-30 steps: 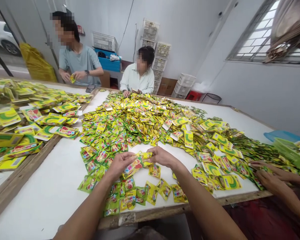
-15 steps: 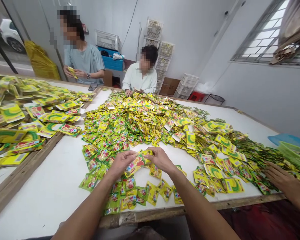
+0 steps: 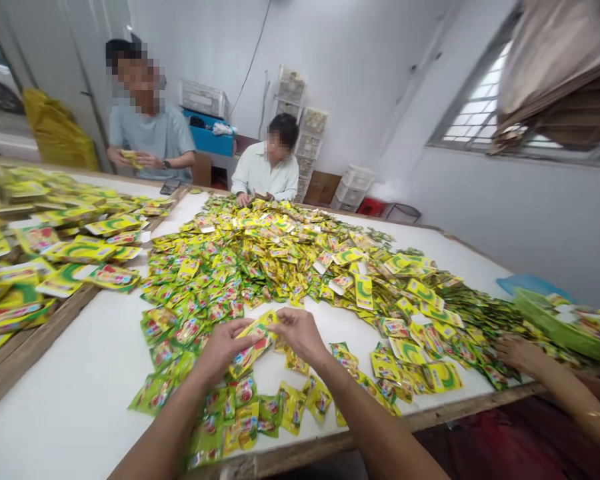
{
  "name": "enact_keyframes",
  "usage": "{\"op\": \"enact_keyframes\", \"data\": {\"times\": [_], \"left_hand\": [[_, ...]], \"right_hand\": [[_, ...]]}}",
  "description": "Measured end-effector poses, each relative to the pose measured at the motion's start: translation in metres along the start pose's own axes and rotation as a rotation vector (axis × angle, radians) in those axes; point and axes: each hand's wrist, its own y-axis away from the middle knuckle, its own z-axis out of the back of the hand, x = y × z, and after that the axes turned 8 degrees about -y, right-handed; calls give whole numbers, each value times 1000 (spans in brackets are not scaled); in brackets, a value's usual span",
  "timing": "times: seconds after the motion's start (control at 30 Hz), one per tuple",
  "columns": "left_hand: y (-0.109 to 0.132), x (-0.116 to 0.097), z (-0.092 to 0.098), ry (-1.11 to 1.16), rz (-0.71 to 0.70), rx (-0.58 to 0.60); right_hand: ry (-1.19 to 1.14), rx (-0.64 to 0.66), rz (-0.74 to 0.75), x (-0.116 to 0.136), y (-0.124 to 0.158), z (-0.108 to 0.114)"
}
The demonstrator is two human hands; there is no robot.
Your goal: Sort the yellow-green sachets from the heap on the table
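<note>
My left hand and my right hand meet over the near part of a white table. Together they pinch a small stack of yellow-green sachets with a red picture, held just above the tabletop. More sachets of the same kind lie in a loose row right below my hands. A big heap of sachets spreads across the middle of the table beyond them.
A co-worker's hand reaches into the sachets at the right, near a green tray. Two people sit at the far side handling sachets. Larger yellow packs cover the neighbouring table at left. Crates are stacked against the back wall.
The view has swung a little left and down. My hands keep the stack and have shifted slightly left; the co-worker's hand at right has moved further into the sachets.
</note>
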Motion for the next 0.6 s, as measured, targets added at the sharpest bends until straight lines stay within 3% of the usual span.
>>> {"op": "enact_keyframes", "data": {"times": [0.13,0.23,0.37,0.47,0.6], "left_hand": [[0,0,2,-87,19,14],[0,-1,2,-100,10,63],[0,-2,3,-73,66,58],[-1,-1,4,-68,33,88],[-2,-1,2,-92,-12,145]], "right_hand": [[31,-10,-24,-1,2,-3],[64,85,-42,1,5,-1],[-71,170,-121,9,11,6],[-93,158,-122,12,16,6],[-80,237,-151,2,19,-5]]}}
